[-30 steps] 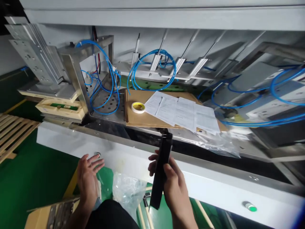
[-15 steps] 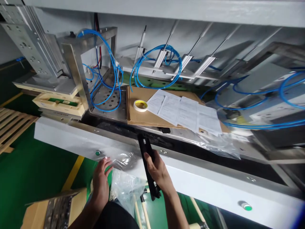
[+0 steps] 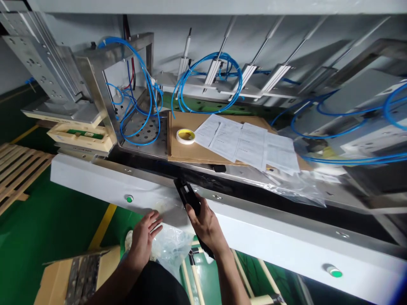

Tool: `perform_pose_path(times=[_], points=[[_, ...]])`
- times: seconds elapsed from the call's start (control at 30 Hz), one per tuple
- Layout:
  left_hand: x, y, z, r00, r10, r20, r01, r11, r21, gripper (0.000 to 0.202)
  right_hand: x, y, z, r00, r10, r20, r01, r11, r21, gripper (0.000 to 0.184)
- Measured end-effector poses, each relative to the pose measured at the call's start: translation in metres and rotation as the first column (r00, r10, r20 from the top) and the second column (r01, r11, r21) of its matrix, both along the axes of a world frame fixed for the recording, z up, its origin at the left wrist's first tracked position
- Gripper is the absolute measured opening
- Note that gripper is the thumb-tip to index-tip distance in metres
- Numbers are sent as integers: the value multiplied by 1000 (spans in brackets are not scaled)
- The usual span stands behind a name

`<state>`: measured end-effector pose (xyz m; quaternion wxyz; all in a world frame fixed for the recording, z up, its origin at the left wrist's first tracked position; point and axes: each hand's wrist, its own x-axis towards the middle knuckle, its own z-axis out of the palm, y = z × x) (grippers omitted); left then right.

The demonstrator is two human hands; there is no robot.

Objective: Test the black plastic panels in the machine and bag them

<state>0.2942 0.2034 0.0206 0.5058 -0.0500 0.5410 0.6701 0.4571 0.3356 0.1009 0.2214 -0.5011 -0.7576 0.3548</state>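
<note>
My right hand (image 3: pixel 206 222) is wrapped round a long black plastic part (image 3: pixel 187 197), which slants up and to the left over the front edge of the machine. The part's lower end shows below my wrist. To the left, my left hand (image 3: pixel 144 239) is held apart from it, fingers spread and holding nothing. Close by my left hand, a clear plastic bag (image 3: pixel 176 248) hangs below the white front panel (image 3: pixel 254 235); whether the hand touches it I cannot tell.
Behind lies cardboard (image 3: pixel 203 156) with a tape roll (image 3: pixel 185 136) and paper sheets (image 3: pixel 249 142) on it. Coiled blue hoses (image 3: pixel 181 95) hang near a metal frame (image 3: pixel 95 72). Green buttons (image 3: pixel 129 198) sit on the panel. An open carton (image 3: pixel 52 281) holds dark parts at lower left.
The black part has tilted further left in my right hand. My left hand has moved slightly right and down, away from the clear plastic. The view has shifted a little.
</note>
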Motion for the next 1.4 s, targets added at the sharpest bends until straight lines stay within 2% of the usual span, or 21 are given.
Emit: perform_pose_path(times=[0.07, 0.13, 0.17, 0.2, 0.23, 0.27, 0.3, 0.33, 0.37, 0.4, 0.43, 0.5, 0.57, 0.7, 0.93, 1.07, 1.2, 1.4], points=[[-9, -15, -8, 976, -11, -217, -10, 995, -95, 40, 1, -1, -2, 1000, 5, 9, -5, 1000, -3, 67], [-20, -25, -7, 910, 29, -413, -102, 982, -156, 45, 3, -2, -4, 1000, 19, 19, -19, 1000, -7, 69], [-27, -27, -3, 842, 49, -538, -146, 979, -140, 45, 5, -3, -6, 999, 30, 21, -30, 1000, -7, 71], [-35, -27, 2, 726, 46, -686, -155, 983, -97, 43, 7, -3, -7, 999, 45, 19, -45, 999, -6, 71], [-44, -24, 8, 534, 15, -845, -110, 993, -53, 39, 9, -4, -8, 998, 61, 12, -61, 998, -4, 72], [-53, -20, 14, 273, -27, -962, -25, 999, -35, 35, 12, -3, -10, 997, 79, 1, -79, 997, 1, 72], [-63, -14, 19, -14, -56, -998, 74, 996, -57, 30, 15, -3, -11, 995, 99, -11, -98, 995, 6, 72], [-73, -9, 23, -260, -65, -963, 159, 981, -109, 27, 19, -2, -12, 993, 117, -22, -116, 993, 11, 71], [-84, -3, 25, -428, -53, -902, 212, 964, -157, 27, 22, 0, -12, 991, 134, -30, -133, 991, 15, 71], [-94, 1, 25, -537, -27, -843, 243, 952, -185, 29, 25, 1, -13, 988, 150, -35, -150, 989, 19, 70], [-104, 4, 25, -603, 10, -798, 260, 948, -185, 31, 27, 2, -13, 985, 166, -38, -165, 986, 22, 69], [-123, 5, 22, -656, 86, -750, 288, 947, -143, 30, 31, 4, -14, 982, 185, -40, -184, 983, 26, 67], [-139, 2, 20, -658, 140, -740, 284, 956, -71, 28, 34, 6, -15, 981, 190, -35, -189, 982, 28, 67], [-157, -10, 22, -657, 129, -743, 198, 980, -5, 20, 37, 8, -17, 978, 206, -28, -206, 978, 28, 66], [-159, -18, 17, -685, -46, -727, 110, 980, -166, 17, 39, 8, -10, 977, 206, -62, -205, 978, 24, 67], [-162, -20, 14, -633, -102, -767, 80, 977, -196, 20, 42, 7, -4, 978, 170, -119, -175, 984, -32, 66], [-155, -19, 14, -599, -112, -793, 110, 969, -220, 16, 52, 11, -2, 979, 54, -197, -84, 986, -143, 58], [-142, -13, 16, -577, -55, -815, 146, 975, -169, 15, 61, 7, 11, 950, -94, -297, 27, 975, -220, 60]])
